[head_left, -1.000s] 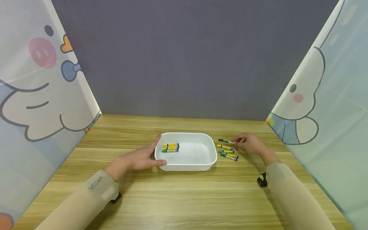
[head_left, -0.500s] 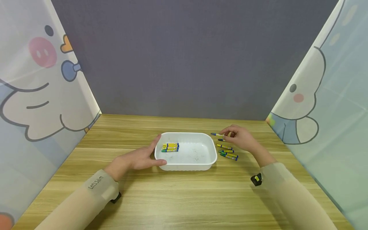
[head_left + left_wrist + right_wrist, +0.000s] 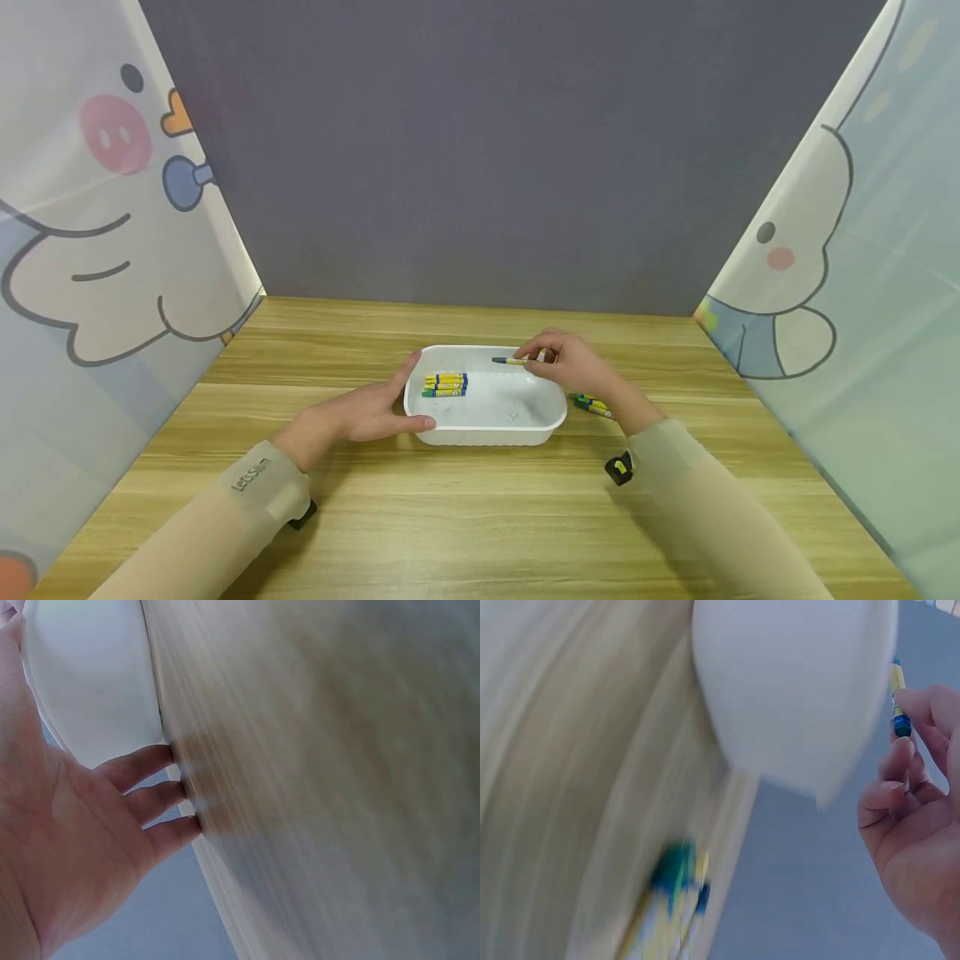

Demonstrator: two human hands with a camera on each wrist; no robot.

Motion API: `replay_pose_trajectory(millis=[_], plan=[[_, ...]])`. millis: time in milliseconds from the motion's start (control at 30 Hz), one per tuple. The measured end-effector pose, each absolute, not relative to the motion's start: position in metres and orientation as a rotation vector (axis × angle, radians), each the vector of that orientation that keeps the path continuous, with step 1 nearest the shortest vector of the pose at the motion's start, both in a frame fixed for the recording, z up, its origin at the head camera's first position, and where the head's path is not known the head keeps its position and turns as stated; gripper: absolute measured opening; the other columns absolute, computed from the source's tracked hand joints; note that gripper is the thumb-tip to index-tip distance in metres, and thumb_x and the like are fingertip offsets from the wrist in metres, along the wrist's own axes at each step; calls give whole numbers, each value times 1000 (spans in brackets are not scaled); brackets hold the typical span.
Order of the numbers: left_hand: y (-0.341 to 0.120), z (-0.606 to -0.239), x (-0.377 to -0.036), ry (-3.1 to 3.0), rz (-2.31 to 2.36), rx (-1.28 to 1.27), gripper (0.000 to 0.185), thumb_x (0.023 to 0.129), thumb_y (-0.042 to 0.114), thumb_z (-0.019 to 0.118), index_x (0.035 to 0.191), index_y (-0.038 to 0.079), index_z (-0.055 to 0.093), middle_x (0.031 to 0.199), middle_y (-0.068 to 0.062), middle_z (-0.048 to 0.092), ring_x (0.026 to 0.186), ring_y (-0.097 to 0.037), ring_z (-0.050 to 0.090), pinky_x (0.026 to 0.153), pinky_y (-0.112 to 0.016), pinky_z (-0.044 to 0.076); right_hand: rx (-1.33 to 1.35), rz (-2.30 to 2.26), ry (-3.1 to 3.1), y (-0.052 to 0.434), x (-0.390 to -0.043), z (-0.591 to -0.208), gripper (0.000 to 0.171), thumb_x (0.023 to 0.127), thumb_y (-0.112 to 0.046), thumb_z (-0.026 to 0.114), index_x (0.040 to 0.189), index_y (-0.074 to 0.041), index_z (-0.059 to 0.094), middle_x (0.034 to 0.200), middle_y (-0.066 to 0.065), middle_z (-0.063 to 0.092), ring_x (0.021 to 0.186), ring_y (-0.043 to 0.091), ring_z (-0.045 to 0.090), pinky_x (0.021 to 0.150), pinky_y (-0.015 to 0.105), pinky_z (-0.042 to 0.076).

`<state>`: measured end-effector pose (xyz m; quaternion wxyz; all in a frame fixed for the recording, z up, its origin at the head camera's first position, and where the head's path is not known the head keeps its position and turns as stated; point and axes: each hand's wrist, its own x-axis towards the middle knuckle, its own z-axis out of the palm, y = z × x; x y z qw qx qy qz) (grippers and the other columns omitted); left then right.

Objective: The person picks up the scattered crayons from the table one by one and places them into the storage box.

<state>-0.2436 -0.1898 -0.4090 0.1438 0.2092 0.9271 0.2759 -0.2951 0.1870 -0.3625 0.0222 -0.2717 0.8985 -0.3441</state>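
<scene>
Your left hand [image 3: 358,414] lies flat on the wooden table [image 3: 480,517], fingers straight and relaxed, cupped against the left end of the white tray [image 3: 487,432]; your thumb runs along the tray's near-left corner and your fingers lie against its left wall. In the left wrist view your palm [image 3: 67,847] is spread wide, fingertips resting on the blurred tabletop with the tray's white wall [image 3: 90,675] just beyond them. It grips nothing.

Inside the tray, at its left end, a small stack of crayons [image 3: 446,384] lies in a neat row, yellow-wrapped with blue ends, the nearest one green-tipped. The rest of the tray floor is bare white plastic with faint scuffs.

Over the tray's far-right part, your right hand [image 3: 567,364] pinches a single crayon [image 3: 510,361] between thumb and fingertips. The crayon is held roughly level above the tray floor, its dark blue end pointing left toward the stacked row, well apart from it. The right wrist view shows the same crayon [image 3: 898,697] caught at your curled fingertips [image 3: 900,761], with the tray's pale underside [image 3: 795,690] blurred beside it.

To the right of the tray, partly hidden behind your right wrist, a few loose crayons [image 3: 592,406] lie on the table just beside the tray's right wall; the wrist view shows them as a green and yellow smear [image 3: 671,900].
</scene>
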Motion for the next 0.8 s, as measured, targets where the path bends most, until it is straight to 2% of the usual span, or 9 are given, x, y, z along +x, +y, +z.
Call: replay_pose_trajectory(millis=[333,467,600,800], plan=[[-190,-410,-245,2672,786,579,127,95,79,68,177,27,-13,161,-24,55,137,-36,62,119,-63,45,-842,-1090,2693,121,-292,-382,18,105,-18,72,118,-21,84,107,1,73,78,14,57,71,32,50],[-190,-411,-244,2684,770,589,126,95,79,68,177,25,-12,161,-26,54,138,-38,62,119,-63,46,-860,-1097,2689,99,-294,-389,19,103,-15,73,116,-19,85,104,-1,75,82,12,58,74,29,49],[-191,-411,-244,2692,767,596,127,95,78,68,177,22,-11,160,-28,54,139,-39,62,118,-62,47,-893,-1107,2683,83,-295,-396,19,100,-10,74,114,-15,85,102,1,77,86,10,59,77,27,50],[-191,-412,-245,2693,773,604,126,96,78,68,177,21,-10,158,-29,56,136,-38,64,118,-62,47,-861,-1039,2700,76,-299,-409,18,97,-7,76,108,-17,87,101,-2,76,84,5,57,76,22,49]])
